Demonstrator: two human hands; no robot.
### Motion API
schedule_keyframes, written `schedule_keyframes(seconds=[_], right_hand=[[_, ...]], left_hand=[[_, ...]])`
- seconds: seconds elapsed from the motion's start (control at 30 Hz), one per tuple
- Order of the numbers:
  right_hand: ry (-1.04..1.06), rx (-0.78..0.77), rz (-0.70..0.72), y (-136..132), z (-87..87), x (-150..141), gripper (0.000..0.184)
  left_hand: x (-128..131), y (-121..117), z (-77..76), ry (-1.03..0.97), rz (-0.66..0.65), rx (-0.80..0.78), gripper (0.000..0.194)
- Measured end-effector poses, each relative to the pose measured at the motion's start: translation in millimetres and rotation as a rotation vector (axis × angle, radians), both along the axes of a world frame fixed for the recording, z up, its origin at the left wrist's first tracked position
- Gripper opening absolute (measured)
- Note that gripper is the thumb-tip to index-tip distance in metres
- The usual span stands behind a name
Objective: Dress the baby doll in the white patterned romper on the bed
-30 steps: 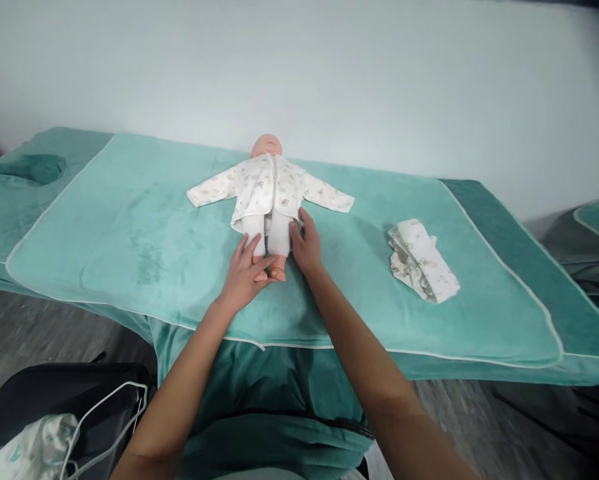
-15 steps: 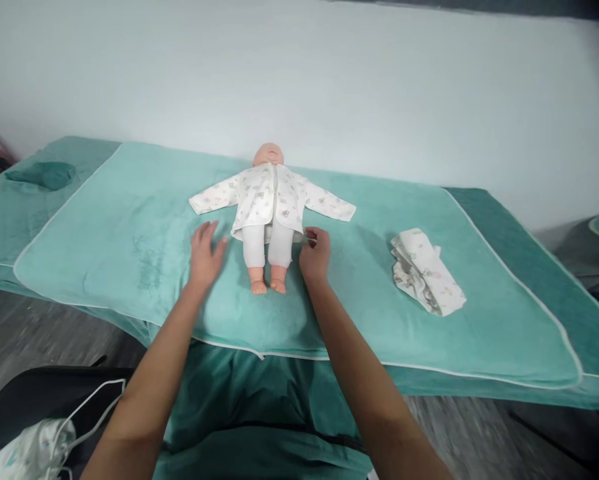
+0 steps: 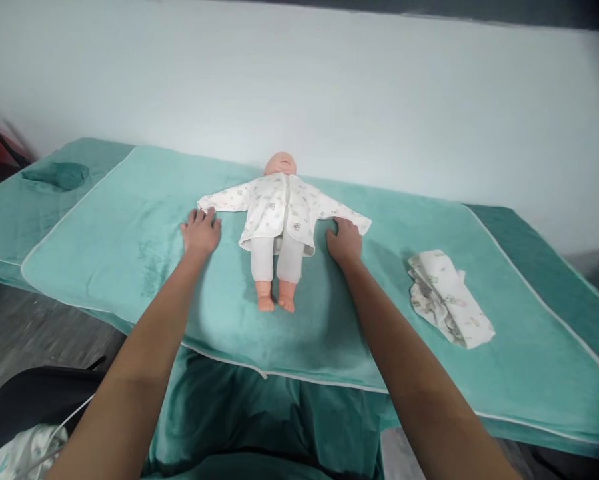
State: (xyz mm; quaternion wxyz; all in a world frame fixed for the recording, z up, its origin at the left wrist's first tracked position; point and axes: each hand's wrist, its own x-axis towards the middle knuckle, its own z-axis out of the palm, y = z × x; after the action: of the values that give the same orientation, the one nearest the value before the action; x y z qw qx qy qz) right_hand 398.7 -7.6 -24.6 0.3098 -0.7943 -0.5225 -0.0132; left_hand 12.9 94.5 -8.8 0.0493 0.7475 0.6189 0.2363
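Note:
A baby doll (image 3: 280, 163) lies on its back, head toward the wall, in a white patterned jacket (image 3: 266, 210) that hangs unfastened down the front. Both sleeves are spread out sideways, and white cloth covers the legs above bare feet. At the cuff of the sleeve on the left, my left hand (image 3: 200, 231) rests with fingers apart, fingertips touching the cloth. My right hand (image 3: 346, 240) lies palm down against the lower edge of the other sleeve, thumb apart from the fingers. Neither hand visibly grips anything.
A folded patterned cloth (image 3: 452, 297) lies on the green bed cover (image 3: 144, 200) to the right. At the far left is a small dark green pillow (image 3: 59, 175). A white wall (image 3: 299, 87) rises behind. A black chair (image 3: 34, 400) with fabric on it stands at lower left.
My hands have moved from beside the doll's legs and jacket hem up and outward to the two sleeves. The view has shifted slightly; the doll lies as before.

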Motion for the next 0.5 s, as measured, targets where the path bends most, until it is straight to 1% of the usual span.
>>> schedule_keyframes(seconds=[0.17,0.23,0.3,0.4,0.5], right_hand=[[-0.038,-0.067,-0.042,6.3,2.2,4.5,0.055],[-0.048,-0.082,-0.049,7.8,2.0,5.1,0.055],[-0.052,-0.087,-0.057,9.1,0.5,5.9,0.054],[-0.045,-0.049,-0.072,10.8,-3.9,8.7,0.049],[-0.035,0.041,-0.081,11.2,-8.4,13.0,0.040]], left_hand=[[0.2,13.8,7.4,0.056,0.066,-0.055,0.060],[1.0,15.4,10.4,0.059,0.089,-0.041,0.058],[0.9,15.1,11.6,0.033,0.101,0.006,0.055],[-1.3,12.7,10.5,-0.039,0.135,0.069,0.047],[-4.5,10.3,9.1,-0.116,0.200,0.096,0.040]])
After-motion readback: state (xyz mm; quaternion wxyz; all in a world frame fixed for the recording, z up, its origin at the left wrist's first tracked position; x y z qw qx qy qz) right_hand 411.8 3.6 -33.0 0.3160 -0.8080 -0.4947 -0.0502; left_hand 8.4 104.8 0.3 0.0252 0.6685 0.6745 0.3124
